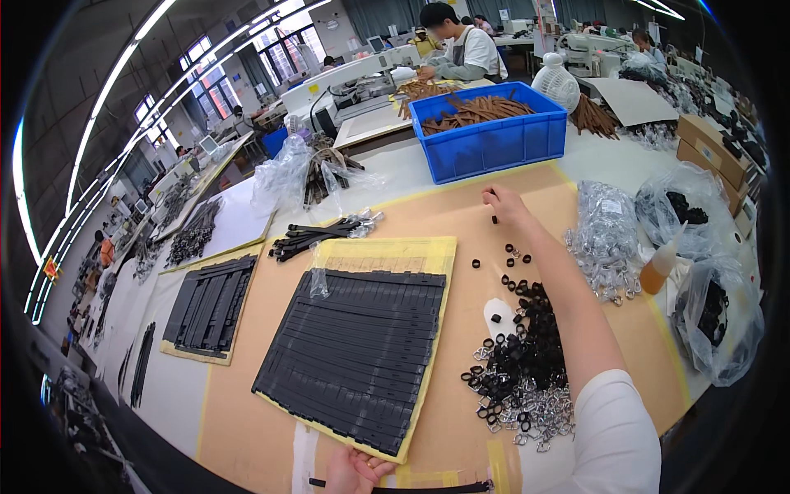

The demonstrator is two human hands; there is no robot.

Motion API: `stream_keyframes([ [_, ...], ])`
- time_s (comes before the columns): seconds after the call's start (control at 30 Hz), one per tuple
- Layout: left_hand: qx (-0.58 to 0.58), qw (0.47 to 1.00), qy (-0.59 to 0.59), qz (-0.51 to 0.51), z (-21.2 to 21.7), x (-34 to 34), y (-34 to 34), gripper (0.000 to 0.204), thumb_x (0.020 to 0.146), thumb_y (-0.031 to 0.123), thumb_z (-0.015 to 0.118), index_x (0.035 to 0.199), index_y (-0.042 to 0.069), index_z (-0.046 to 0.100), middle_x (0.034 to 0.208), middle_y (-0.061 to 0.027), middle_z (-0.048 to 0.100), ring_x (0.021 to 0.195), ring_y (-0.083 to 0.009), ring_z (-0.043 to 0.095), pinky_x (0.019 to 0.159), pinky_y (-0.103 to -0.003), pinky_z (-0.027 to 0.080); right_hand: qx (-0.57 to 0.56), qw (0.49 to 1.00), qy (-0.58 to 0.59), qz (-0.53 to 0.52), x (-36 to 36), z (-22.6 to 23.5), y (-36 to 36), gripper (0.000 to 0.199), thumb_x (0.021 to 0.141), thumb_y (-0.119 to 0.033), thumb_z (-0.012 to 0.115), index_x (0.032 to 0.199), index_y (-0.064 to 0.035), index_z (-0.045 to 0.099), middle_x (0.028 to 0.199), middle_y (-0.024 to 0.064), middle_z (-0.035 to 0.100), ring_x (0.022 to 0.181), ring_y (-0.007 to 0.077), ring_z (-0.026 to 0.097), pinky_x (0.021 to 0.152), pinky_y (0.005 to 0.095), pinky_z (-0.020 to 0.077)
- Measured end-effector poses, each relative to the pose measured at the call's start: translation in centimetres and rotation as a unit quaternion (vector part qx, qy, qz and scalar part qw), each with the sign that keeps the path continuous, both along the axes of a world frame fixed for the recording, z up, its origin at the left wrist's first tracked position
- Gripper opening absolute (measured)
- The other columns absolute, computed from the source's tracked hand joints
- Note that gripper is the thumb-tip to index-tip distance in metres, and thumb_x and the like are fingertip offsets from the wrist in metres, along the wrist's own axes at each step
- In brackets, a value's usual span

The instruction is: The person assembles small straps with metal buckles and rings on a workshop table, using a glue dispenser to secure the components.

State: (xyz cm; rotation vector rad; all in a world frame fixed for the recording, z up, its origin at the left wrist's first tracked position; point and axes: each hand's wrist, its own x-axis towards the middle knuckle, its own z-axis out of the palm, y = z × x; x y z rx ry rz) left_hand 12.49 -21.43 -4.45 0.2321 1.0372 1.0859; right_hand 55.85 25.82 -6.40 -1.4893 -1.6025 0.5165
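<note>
My left hand is at the lower edge of a yellow-edged board, its fingers curled against that edge. Flat black straps lie side by side across the board. Just below the hand runs a single black strap. My right hand reaches far forward over the tan table covering, fingers pinched on a small black ring. Several loose black rings lie beneath that forearm. Nearer to me is a heap of black rings mixed with silver metal buckles.
Beyond my right hand stands a blue bin of brown straps. A smaller strap-covered board and bundled black straps are left. At right are bagged metal parts, an amber bottle and clear bags. A co-worker sits opposite.
</note>
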Motion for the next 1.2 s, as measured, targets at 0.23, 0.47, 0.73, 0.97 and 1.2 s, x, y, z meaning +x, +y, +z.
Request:
stream_keyframes([
  [0.23, -0.022, 0.998, -0.061, 0.002, -0.1, 2.2, 1.2, 0.041, 0.109, 0.028, 0.035, 0.133, 0.001, 0.052, 0.138, -0.0164, 0.059, 0.13, -0.0344, 0.056, 0.112, -0.054, 0.045, -0.045, 0.966, -0.004, 0.255, -1.1, -1.0, -3.3, 0.027, 0.1, -0.022, 0.064, 0.122, -0.0078, 0.069, 0.125, 0.0112, 0.071, 0.119, 0.0233, 0.065, 0.104, 0.0359, 0.0483],
  [0.47, -0.077, 0.988, -0.126, -0.04, 1.4, 4.7, 4.0, 0.036, 0.109, 0.025, 0.038, 0.128, -0.004, 0.05, 0.143, -0.0257, 0.05, 0.139, -0.0394, 0.047, 0.121, -0.054, 0.037, -0.035, 0.892, -0.055, 0.448, -2.2, 0.7, -11.8, 0.018, 0.096, -0.016, 0.067, 0.11, -0.0076, 0.075, 0.127, 0.0112, 0.069, 0.133, 0.0271, 0.056, 0.113, 0.0398, 0.0423],
  [0.73, -0.054, 0.996, -0.075, 0.014, 1.5, 6.8, 6.2, 0.042, 0.108, 0.015, 0.027, 0.136, -0.014, 0.04, 0.146, -0.0307, 0.045, 0.139, -0.0447, 0.045, 0.119, -0.054, 0.039, -0.083, 0.872, -0.056, 0.478, -2.3, 2.5, -19.1, 0.021, 0.096, -0.023, 0.068, 0.11, -0.0093, 0.077, 0.12, 0.0071, 0.069, 0.123, 0.025, 0.058, 0.11, 0.0405, 0.0419],
  [0.97, -0.023, 0.998, -0.051, 0.007, 1.8, 3.4, 6.7, 0.038, 0.106, 0.008, 0.032, 0.132, -0.018, 0.041, 0.143, -0.0329, 0.047, 0.137, -0.0425, 0.048, 0.117, -0.051, 0.043, -0.067, 0.851, -0.119, 0.506, -3.6, 3.1, -21.0, 0.028, 0.095, -0.032, 0.072, 0.114, -0.013, 0.077, 0.12, 0.0043, 0.069, 0.123, 0.0246, 0.053, 0.111, 0.0393, 0.0366],
  [1.2, -0.005, 0.991, -0.07, -0.112, 2.8, 4.3, 7.8, 0.041, 0.106, 0.008, 0.032, 0.137, -0.018, 0.04, 0.142, -0.0319, 0.05, 0.135, -0.0394, 0.052, 0.117, -0.05, 0.044, -0.105, 0.912, -0.138, 0.372, -7.1, 4.0, -22.4, 0.031, 0.096, -0.028, 0.069, 0.121, -0.0091, 0.074, 0.115, 0.0096, 0.072, 0.115, 0.0267, 0.06, 0.103, 0.0403, 0.0462],
])
